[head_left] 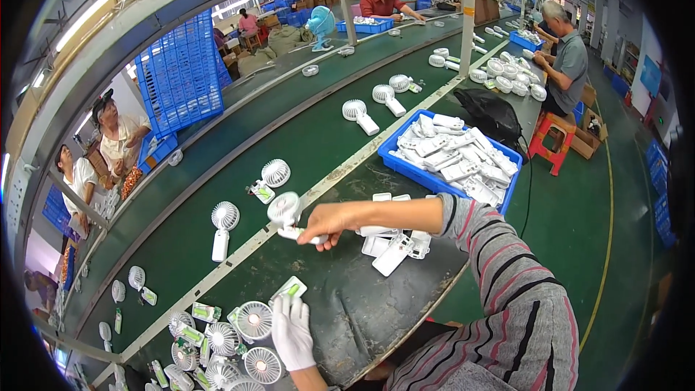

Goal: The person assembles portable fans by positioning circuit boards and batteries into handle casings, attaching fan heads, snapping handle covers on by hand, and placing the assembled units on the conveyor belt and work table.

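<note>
Setting: a factory hall with long dark-green conveyor lines; the tabletop [376, 304] in front of the person runs alongside the nearer belt [304, 145], and other workers sit further along and across the lines.

Work in hand: assembly of small white handheld fans.

Done, as far as visible: several complete fans lie spaced along the belt, among them one [221, 228] just beyond the person's reach, which suggests finished units are set there.

Left to do: a cluster of loose round fan heads [232, 351] lies at the lower left of the tabletop, a few white handle shells [394, 246] lie in the middle, and a blue bin [452, 156] to the right is full of more white shells; by this judgement much remains.

Right hand [326, 224]: bare, stretched across to the left edge of the tabletop; its fingers [318, 237] are closed around the handle of a white fan [286, 213], whose round head points up and away, over the strip between tabletop and belt.

Left hand [293, 333]: in a white glove, resting low on the tabletop beside the fan heads; the fingers lie loosely extended, and the fingertips touch or nearly touch a small white-and-green part [288, 291]; whether they grip it cannot be told.
</note>
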Tool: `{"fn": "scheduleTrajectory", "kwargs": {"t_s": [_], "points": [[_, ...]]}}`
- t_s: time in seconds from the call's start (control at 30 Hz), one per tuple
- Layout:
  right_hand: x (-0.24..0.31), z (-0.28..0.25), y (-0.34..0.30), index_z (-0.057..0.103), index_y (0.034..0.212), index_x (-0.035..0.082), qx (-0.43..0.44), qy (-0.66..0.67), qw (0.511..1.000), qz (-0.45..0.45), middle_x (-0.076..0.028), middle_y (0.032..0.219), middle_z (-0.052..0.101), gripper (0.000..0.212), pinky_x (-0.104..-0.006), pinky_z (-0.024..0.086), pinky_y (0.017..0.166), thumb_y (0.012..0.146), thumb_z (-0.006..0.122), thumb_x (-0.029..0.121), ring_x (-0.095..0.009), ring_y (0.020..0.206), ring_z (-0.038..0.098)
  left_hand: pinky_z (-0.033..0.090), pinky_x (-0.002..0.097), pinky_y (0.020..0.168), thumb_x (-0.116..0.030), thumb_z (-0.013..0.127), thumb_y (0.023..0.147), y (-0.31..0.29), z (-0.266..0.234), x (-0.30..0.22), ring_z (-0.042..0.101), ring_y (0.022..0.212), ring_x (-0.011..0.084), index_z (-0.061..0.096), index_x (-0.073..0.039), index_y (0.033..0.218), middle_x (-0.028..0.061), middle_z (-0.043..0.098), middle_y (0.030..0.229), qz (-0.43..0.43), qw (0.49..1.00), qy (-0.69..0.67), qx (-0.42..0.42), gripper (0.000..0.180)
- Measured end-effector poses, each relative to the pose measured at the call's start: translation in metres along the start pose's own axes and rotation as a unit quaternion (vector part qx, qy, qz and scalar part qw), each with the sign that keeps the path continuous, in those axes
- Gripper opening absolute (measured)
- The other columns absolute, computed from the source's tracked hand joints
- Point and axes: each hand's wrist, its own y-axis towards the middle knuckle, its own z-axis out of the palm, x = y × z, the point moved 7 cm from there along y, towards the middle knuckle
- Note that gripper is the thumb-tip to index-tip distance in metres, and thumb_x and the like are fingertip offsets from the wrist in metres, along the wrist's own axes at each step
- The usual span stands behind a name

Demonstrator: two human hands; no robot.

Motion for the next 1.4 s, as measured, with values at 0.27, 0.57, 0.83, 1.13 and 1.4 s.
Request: {"fn": "scheduleTrajectory", "kwargs": {"t_s": [0.27, 0.57, 0.83, 1.13, 1.4], "points": [[-0.022, 0.085, -0.061, 0.064, 0.077, -0.001, 0.061, -0.082, 0.994, -0.039, -0.006, 0.068, 0.065, 0.041, -0.0233, 0.047, 0.048, 0.079, 0.072, 0.039, -0.011, 0.055, 0.061, 0.032, 0.0451, 0.106, -0.03, 0.047, 0.096, -0.022, -0.007, 0.02, 0.039, 0.128, 0.0311, 0.042, 0.0, 0.131, 0.0161, 0.043, 0.138, -0.053, 0.995, -0.022, -0.084, 0.046], [-0.031, 0.137, -0.103, 0.062, 0.096, -0.002, 0.009, -0.323, 0.939, -0.118, -0.019, 0.08, 0.065, 0.049, -0.0386, 0.049, 0.062, 0.077, 0.071, 0.042, -0.031, 0.072, 0.065, 0.041, 0.0448, 0.099, -0.033, 0.049, 0.096, -0.081, 0.053, 0.078, 0.049, 0.118, 0.0283, 0.039, -0.003, 0.132, 0.0147, 0.048, 0.127, -0.138, 0.976, -0.161, -0.051, 0.048], [0.002, 0.097, -0.081, 0.062, 0.096, -0.002, -0.206, -0.274, 0.912, -0.225, -0.015, 0.088, 0.061, 0.038, -0.0352, 0.049, 0.068, 0.074, 0.074, 0.026, -0.027, 0.078, 0.061, 0.048, 0.0436, 0.092, -0.003, 0.056, 0.088, -0.109, 0.017, 0.075, 0.064, 0.087, 0.0223, 0.051, -0.003, 0.12, 0.0105, 0.063, 0.097, -0.106, 0.965, -0.186, -0.152, 0.032], [-0.044, 0.08, -0.001, 0.048, 0.123, -0.006, -0.17, -0.299, 0.932, -0.116, -0.022, 0.105, 0.063, 0.085, -0.0341, 0.046, 0.087, 0.061, 0.082, 0.042, -0.029, 0.098, 0.062, 0.051, 0.0432, 0.087, -0.002, 0.055, 0.088, -0.109, 0.02, 0.073, 0.062, 0.08, 0.0205, 0.053, -0.002, 0.113, 0.0087, 0.06, 0.088, -0.113, 0.965, -0.159, -0.172, 0.026], [-0.02, 0.086, -0.073, 0.051, 0.117, -0.001, -0.173, 0.012, 0.969, -0.173, -0.008, 0.101, 0.062, 0.061, -0.0281, 0.048, 0.081, 0.065, 0.081, 0.011, -0.015, 0.093, 0.059, 0.041, 0.0277, 0.055, -0.015, 0.055, 0.093, -0.115, 0.011, 0.057, 0.046, 0.059, 0.0125, 0.055, -0.002, 0.103, 0.0023, 0.051, 0.072, -0.093, 0.974, -0.134, -0.156, 0.016]]}}
